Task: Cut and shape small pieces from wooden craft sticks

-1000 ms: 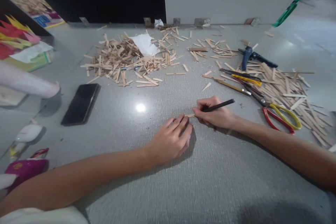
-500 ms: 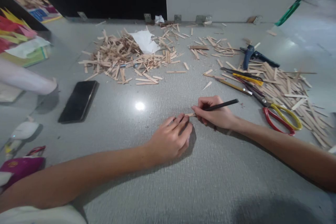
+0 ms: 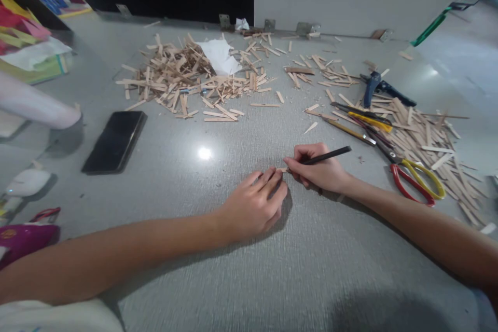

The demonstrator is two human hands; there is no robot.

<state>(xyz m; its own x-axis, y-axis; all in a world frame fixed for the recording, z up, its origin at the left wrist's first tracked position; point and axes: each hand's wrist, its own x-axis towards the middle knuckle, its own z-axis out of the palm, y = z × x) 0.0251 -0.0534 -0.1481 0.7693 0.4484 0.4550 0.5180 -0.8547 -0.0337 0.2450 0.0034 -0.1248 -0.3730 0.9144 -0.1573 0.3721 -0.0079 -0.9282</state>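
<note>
Careful: your left hand (image 3: 254,206) pins the stick (image 3: 283,170) flat while your right hand (image 3: 317,170), grip closed on the pencil (image 3: 327,155), could skid it sideways

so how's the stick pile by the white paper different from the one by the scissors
The far pile beside the white paper is short, chopped bits, heaped and crisscrossed. The right pile by the scissors has longer sticks, lying flatter and more spread out, with tools mixed in. Both are pale wooden craft sticks on the grey table.
</note>
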